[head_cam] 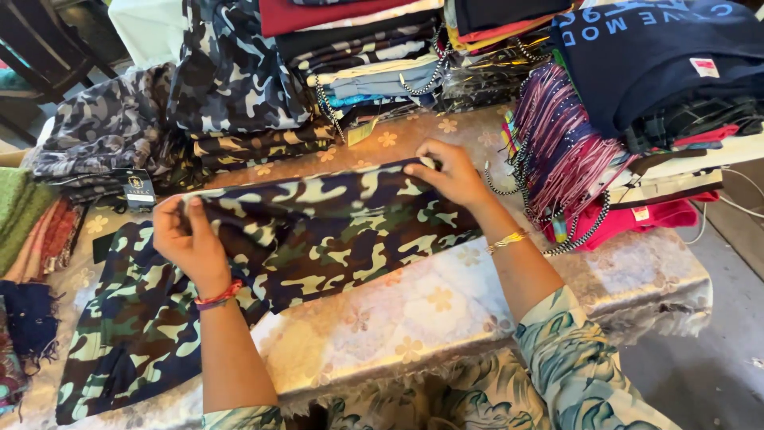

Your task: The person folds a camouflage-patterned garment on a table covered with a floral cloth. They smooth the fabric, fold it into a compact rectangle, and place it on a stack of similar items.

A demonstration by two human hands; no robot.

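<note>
A camouflage garment (334,227) in dark blue, green and cream lies stretched across the table (414,318). My left hand (187,239) pinches its folded edge at the left end. My right hand (450,175) grips the upper edge at the right end. A second camouflage piece (127,342) lies flat under my left forearm, toward the table's near left corner.
Stacks of folded clothes (358,48) line the far side. A grey camouflage pile (119,119) sits at the back left. Pink and striped garments with bead chains (565,159) and a navy printed shirt (660,56) crowd the right. Green and red scarves (32,231) lie at the left edge.
</note>
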